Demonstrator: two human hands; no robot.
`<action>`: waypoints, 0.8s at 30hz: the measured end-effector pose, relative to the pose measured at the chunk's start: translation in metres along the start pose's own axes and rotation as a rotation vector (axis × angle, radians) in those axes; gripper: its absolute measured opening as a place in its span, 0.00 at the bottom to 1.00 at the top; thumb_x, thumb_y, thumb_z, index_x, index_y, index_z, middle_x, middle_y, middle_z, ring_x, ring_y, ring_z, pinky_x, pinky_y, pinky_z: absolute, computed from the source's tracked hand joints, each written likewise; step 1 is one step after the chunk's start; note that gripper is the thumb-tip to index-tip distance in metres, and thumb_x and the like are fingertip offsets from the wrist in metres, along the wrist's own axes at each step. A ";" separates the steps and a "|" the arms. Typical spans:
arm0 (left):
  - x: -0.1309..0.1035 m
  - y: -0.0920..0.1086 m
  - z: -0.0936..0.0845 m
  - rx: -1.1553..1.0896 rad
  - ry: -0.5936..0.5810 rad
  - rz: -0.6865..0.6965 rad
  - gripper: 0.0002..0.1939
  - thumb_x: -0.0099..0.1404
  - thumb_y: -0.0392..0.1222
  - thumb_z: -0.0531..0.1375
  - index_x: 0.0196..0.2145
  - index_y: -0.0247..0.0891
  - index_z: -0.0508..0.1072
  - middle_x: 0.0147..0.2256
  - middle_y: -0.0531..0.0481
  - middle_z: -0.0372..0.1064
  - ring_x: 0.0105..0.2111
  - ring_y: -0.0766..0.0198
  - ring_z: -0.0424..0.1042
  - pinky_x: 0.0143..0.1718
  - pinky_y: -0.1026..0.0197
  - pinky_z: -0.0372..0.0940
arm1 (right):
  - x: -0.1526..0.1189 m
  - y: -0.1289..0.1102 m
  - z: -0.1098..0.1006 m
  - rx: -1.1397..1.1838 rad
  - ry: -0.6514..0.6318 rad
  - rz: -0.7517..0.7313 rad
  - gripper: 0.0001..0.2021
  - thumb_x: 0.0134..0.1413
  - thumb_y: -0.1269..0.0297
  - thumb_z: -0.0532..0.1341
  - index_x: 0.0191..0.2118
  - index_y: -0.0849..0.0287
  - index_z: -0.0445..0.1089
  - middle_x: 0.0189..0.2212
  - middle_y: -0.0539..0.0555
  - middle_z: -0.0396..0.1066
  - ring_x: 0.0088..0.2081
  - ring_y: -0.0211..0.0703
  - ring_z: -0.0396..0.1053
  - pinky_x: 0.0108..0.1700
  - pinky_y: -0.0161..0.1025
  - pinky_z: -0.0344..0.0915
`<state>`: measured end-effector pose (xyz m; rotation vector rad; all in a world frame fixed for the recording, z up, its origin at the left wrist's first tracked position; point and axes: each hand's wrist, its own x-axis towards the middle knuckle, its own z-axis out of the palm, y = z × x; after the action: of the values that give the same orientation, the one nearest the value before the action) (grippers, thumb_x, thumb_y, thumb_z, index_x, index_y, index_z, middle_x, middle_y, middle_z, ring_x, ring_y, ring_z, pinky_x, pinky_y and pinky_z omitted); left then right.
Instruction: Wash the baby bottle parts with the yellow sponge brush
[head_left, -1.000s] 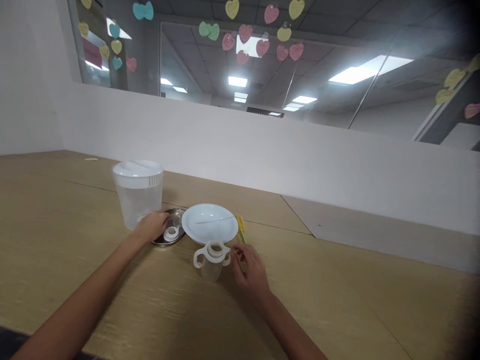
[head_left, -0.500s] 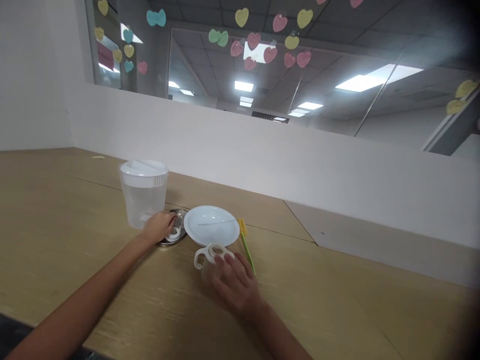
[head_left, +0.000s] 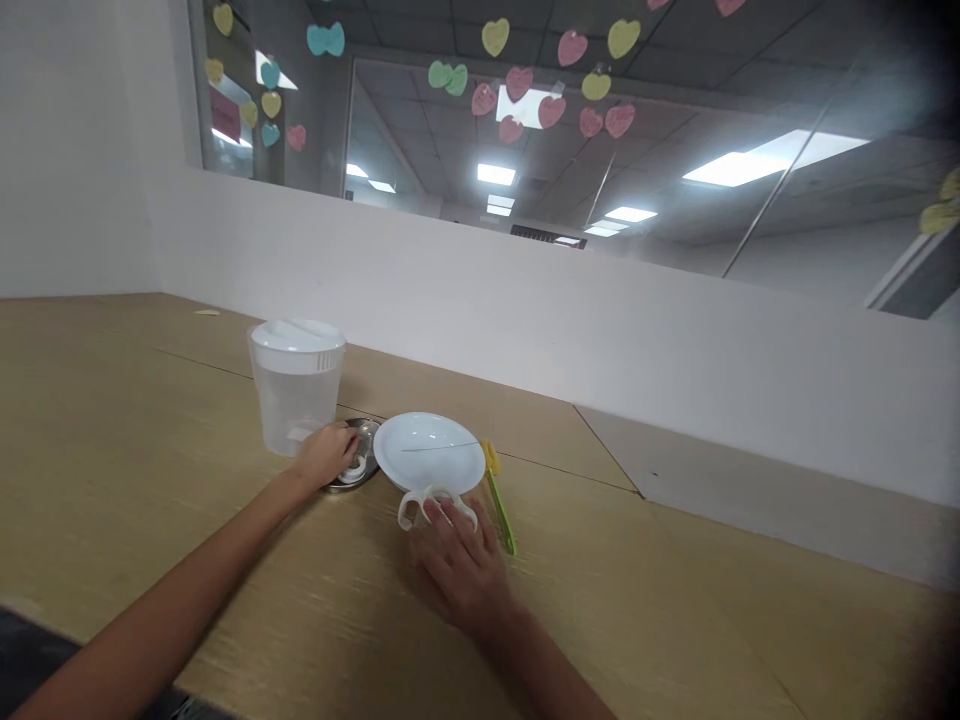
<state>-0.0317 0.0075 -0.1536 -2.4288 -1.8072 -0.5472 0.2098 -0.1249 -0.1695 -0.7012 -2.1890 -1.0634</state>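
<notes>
My left hand (head_left: 327, 455) is at the round metal tray (head_left: 369, 474), its fingers closed on a small clear piece whose shape is hard to make out. A white ring-like part (head_left: 352, 470) lies on the tray beside the fingertips. My right hand (head_left: 463, 570) is wrapped round a translucent bottle with white handles (head_left: 409, 510), just in front of the white bowl (head_left: 427, 455). Most of the bottle's body is hidden behind the fingers. Across the bowl lies a thin wire-like rod (head_left: 442, 447). To the right is a brush with a yellow head (head_left: 491, 458) and green handle (head_left: 502, 515).
Behind my left hand stands a clear pitcher with a white lid (head_left: 298, 395). The wooden table (head_left: 637, 620) meets a white wall (head_left: 450, 280) at the back. Heart-shaped notes (head_left: 496, 37) are stuck on the window above.
The view has shifted slightly, so the table items appear a little further right. My right hand has tipped the bottle, and its opening shows less. My left hand stays at the tray.
</notes>
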 end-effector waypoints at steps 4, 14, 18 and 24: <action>0.001 -0.003 0.004 -0.073 0.072 -0.014 0.13 0.66 0.40 0.46 0.42 0.35 0.67 0.38 0.43 0.70 0.36 0.60 0.70 0.35 0.62 0.60 | -0.002 0.002 -0.007 0.065 0.046 0.062 0.11 0.52 0.70 0.56 0.43 0.59 0.68 0.50 0.60 0.65 0.55 0.51 0.58 0.58 0.56 0.50; 0.009 -0.008 0.018 -0.309 0.147 0.002 0.11 0.64 0.34 0.46 0.43 0.34 0.61 0.41 0.42 0.69 0.40 0.60 0.69 0.41 0.59 0.61 | -0.004 0.008 -0.012 0.130 0.064 0.124 0.12 0.50 0.73 0.55 0.41 0.62 0.68 0.48 0.62 0.67 0.53 0.51 0.60 0.55 0.57 0.53; 0.023 -0.013 0.012 -0.276 0.100 0.042 0.16 0.60 0.27 0.46 0.46 0.32 0.59 0.44 0.40 0.68 0.44 0.60 0.68 0.42 0.60 0.61 | -0.002 0.007 -0.014 0.140 0.057 0.124 0.12 0.51 0.73 0.53 0.41 0.62 0.68 0.47 0.61 0.67 0.52 0.50 0.61 0.56 0.56 0.52; 0.016 -0.009 -0.014 -0.082 -0.130 0.061 0.11 0.62 0.38 0.49 0.35 0.35 0.70 0.33 0.44 0.72 0.35 0.60 0.70 0.35 0.62 0.60 | 0.001 0.007 -0.017 0.149 0.059 0.131 0.13 0.51 0.74 0.52 0.41 0.61 0.68 0.44 0.60 0.69 0.50 0.47 0.63 0.57 0.55 0.52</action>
<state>-0.0400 0.0212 -0.1373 -2.6221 -1.7839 -0.4777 0.2193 -0.1348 -0.1568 -0.7254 -2.1151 -0.8346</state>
